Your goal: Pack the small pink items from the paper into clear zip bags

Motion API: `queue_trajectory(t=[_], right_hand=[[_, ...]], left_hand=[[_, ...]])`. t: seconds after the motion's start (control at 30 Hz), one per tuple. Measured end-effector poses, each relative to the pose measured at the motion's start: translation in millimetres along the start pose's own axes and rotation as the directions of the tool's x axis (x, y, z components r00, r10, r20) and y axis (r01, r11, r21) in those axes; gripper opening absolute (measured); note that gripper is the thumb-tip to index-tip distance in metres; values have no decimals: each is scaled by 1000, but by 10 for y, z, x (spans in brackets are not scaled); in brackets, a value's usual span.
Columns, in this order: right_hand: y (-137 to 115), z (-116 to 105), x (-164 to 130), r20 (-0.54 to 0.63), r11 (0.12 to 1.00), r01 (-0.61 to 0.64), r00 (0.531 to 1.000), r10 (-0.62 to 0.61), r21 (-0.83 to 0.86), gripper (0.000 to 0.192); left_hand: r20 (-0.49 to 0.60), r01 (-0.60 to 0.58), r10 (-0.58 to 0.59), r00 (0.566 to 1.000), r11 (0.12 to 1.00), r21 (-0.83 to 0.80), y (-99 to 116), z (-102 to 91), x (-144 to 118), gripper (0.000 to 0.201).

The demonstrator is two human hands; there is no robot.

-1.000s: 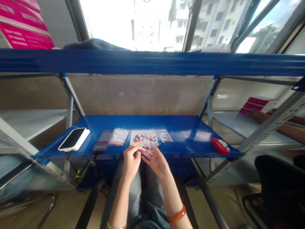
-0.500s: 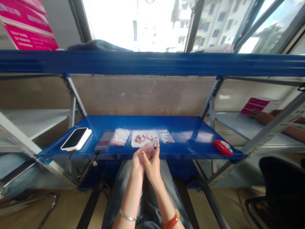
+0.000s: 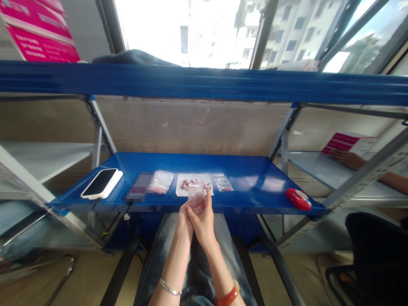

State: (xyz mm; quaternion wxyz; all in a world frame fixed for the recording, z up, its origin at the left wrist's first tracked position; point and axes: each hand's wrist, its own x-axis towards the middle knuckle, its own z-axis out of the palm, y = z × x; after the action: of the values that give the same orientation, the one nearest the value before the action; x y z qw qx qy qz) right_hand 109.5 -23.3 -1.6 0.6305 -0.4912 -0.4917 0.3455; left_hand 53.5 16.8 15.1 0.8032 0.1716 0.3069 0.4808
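Both hands meet at the front edge of the blue shelf, around a small clear plastic bag [image 3: 195, 194] with a few pinkish bits at its bottom. My left hand [image 3: 184, 217] is closed on the bag's lower left side. My right hand [image 3: 204, 216] grips its lower right, thumb across the front and forefinger raised beside it. Just behind lies a white sheet [image 3: 182, 192] bearing several small pink and dark pieces [image 3: 185, 185]. To its right rests another clear bag [image 3: 223, 182] with some pieces inside. A stack of clear bags [image 3: 162, 182] lies left of the sheet.
A white-cased phone [image 3: 102, 183] lies on the left of the blue shelf [image 3: 251, 170], near a blurred-out item [image 3: 140, 187]. A red and white object [image 3: 298, 199] sits at the right end. Further right, another person's hand [image 3: 346, 158] touches a pink and white box [image 3: 342, 142].
The plastic bag has turned from slanting to the right to standing more upright, its face now towards me. My hands stay in nearly the same place. The view has shifted slightly.
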Motion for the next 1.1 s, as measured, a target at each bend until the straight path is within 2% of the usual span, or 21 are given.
queue_trajectory(t=[0.2,0.3,0.4,0.5,0.6,0.8,0.97,1.1], right_hand=[[51,28,9,-12,992,112,994,-113,-64,86],[10,22,23,-45,994,108,993,-109,-27,86],[-38,-43,75,-157,998,67,986,-64,11,88],[-32,-158,165,-295,998,27,955,-9,55,90],[32,-275,259,-366,991,-12,929,61,134,93],[131,-405,355,-378,953,-82,905,195,293,94],[139,-436,375,-376,936,-106,896,237,335,98],[145,-429,380,-330,913,-153,899,288,379,99]], left_hand=[[-30,41,-45,999,989,-142,-13,43,19,34],[-82,45,-66,994,972,-229,-20,16,62,36],[-179,2,-59,982,952,-306,-6,-50,96,38],[-276,-52,-51,960,935,-352,46,-93,122,39],[-337,-78,-54,940,928,-365,126,-79,161,37],[-424,-111,-49,904,933,-344,255,3,270,29],[-454,-124,-41,890,937,-327,325,59,342,25],[-475,-132,-32,879,942,-308,352,95,383,25]])
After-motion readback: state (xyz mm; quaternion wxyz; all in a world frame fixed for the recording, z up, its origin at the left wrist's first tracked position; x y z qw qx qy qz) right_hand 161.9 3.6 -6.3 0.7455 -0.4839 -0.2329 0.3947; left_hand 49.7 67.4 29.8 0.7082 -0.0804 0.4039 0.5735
